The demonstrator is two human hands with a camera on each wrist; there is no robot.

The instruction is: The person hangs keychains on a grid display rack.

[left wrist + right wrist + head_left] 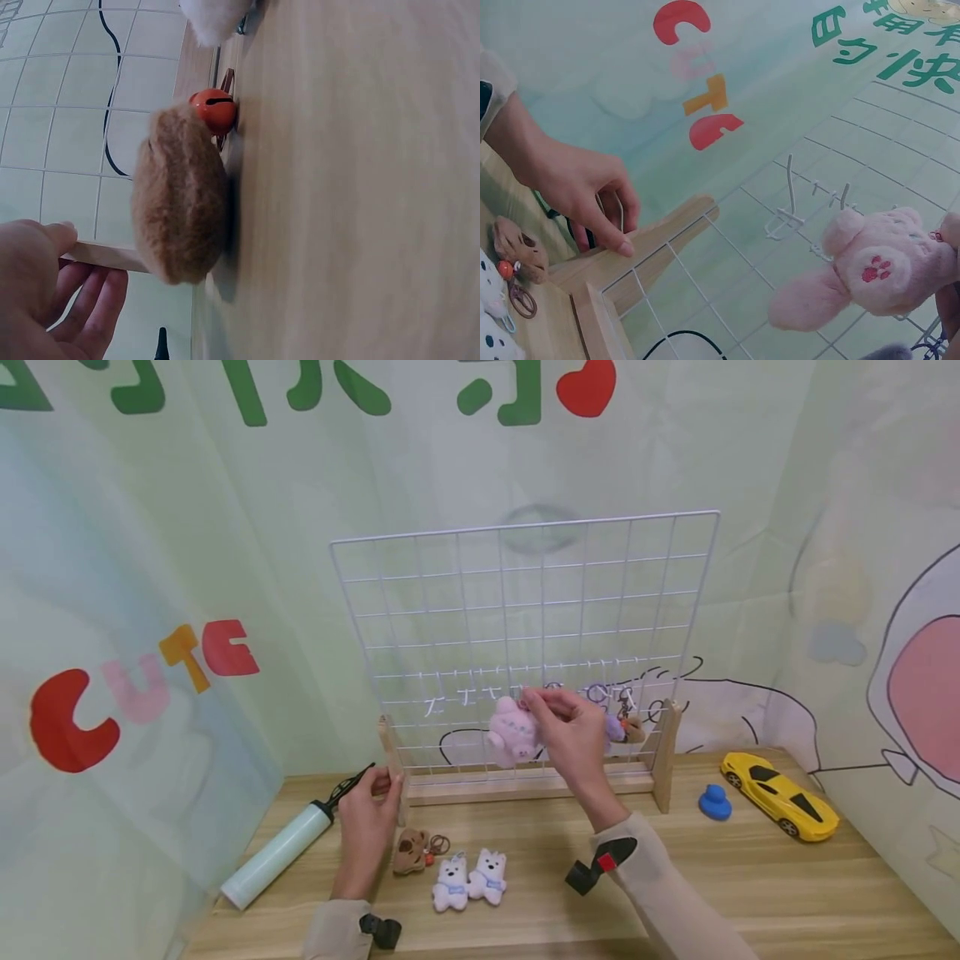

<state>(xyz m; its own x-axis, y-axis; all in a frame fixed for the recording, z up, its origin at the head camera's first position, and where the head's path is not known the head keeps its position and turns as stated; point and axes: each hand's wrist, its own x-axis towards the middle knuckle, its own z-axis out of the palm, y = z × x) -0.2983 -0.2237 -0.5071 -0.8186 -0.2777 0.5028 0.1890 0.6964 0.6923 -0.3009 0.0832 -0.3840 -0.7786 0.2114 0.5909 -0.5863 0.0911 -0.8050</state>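
Head view: pink plush (513,732) before wire rack (504,607), above bench (540,860) towards far edge
Right hand (573,735): fingers pinching plush
Left hand (369,810): clamped on left post (112,256)
Hook (790,187): hanging seems in hand; next calls for aligning plush

One wide view, two close ones

The head camera looks forward and down over the bench (540,845) at the wire grid (505,607), from furthest back. The left wrist camera (381,931) sits low, turned sideways, close to a brown plush keychain (180,199); the right wrist camera (581,877) faces leftward across the grid, a pink plush keychain (881,262) near its lens. Both wrist views share the left hand (585,187).
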